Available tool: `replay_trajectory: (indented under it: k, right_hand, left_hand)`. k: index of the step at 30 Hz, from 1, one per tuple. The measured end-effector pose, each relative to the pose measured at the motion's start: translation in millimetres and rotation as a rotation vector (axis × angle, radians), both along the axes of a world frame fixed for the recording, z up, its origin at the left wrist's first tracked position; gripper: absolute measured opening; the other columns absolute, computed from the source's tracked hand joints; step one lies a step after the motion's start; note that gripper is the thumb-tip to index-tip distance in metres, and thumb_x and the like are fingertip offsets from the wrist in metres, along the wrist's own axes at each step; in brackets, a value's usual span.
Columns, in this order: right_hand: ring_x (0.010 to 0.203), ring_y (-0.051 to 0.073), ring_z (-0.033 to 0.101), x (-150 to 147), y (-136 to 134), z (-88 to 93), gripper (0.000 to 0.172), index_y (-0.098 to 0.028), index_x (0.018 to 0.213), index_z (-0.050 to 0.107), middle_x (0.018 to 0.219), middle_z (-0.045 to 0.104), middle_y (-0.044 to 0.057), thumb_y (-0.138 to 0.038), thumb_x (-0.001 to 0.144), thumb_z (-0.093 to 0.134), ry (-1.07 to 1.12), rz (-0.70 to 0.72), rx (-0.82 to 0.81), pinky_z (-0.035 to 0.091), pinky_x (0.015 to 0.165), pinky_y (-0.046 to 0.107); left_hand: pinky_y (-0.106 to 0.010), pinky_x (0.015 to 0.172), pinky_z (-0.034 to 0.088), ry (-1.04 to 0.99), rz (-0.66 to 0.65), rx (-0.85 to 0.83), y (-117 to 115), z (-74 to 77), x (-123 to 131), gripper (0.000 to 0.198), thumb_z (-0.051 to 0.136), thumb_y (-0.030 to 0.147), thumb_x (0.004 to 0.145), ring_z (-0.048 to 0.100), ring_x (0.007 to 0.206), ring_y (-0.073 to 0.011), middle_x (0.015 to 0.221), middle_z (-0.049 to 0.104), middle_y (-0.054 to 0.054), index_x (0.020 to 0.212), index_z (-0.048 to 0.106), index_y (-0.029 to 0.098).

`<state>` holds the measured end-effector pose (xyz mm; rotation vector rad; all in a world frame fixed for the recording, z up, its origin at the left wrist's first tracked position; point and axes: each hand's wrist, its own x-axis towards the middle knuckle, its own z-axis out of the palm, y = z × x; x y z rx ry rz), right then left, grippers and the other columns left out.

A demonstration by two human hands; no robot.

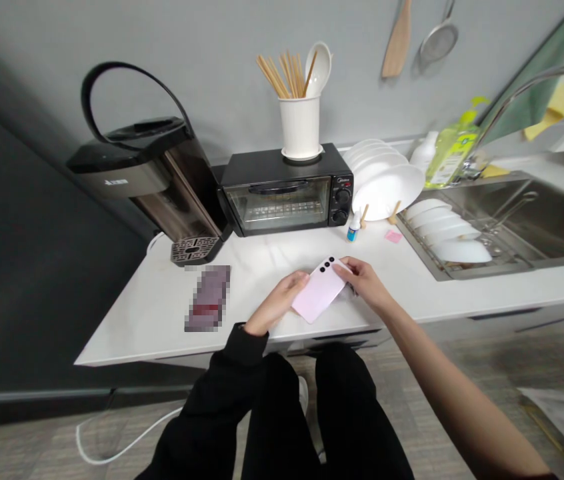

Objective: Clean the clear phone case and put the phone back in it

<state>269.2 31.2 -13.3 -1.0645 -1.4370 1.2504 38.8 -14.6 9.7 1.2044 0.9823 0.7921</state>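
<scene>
A pale pink phone (pixel 321 293) is held over the white counter, its back with several dark camera lenses facing up. My left hand (pixel 282 298) grips its left edge, the fingers closed around the side. At the upper right corner my right hand (pixel 361 280) pinches the phone with thumb and fingers. Below my right hand lies something crumpled and partly hidden that I cannot make out. A small white and blue bottle (pixel 353 228) stands behind the phone, and a little pink square (pixel 393 236) lies to its right.
A pixelated dark flat item (pixel 209 298) lies left on the counter (pixel 132 320). Behind stand a water dispenser (pixel 172 187), a toaster oven (pixel 287 200) topped by a utensil holder (pixel 301 127), and racked plates (pixel 387 190). The sink (pixel 557 220) with bowls (pixel 455 233) is right.
</scene>
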Motion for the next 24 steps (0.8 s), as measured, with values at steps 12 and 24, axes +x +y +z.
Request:
replay_trajectory:
  k: [12,24]
  right_hand:
    - [0.087,0.023,0.072,29.7,-0.5,-11.3,0.054,-0.018,0.113,0.075,0.097,0.079,0.009,-0.059,0.077,0.083,-0.100,-0.094,0.084,0.057,0.078,0.035]
    - [0.113,0.030,0.073,24.0,-20.5,-12.0,0.040,-0.021,0.134,0.070,0.128,0.075,0.013,-0.035,0.099,0.059,-0.368,-0.369,0.341,0.056,0.102,0.047]
  left_hand:
    - [-0.050,0.102,0.053,0.855,0.249,0.823,-13.6,-17.2,1.1,0.070,0.085,0.027,0.075,0.064,0.113,-0.0348,0.122,0.068,-0.010,0.139,0.055,0.026]
    - [-0.047,0.111,0.051,0.839,0.197,0.833,-15.6,-30.3,1.3,0.062,0.084,0.032,0.077,0.056,0.127,-0.0335,0.131,0.054,-0.012,0.134,0.061,0.024]
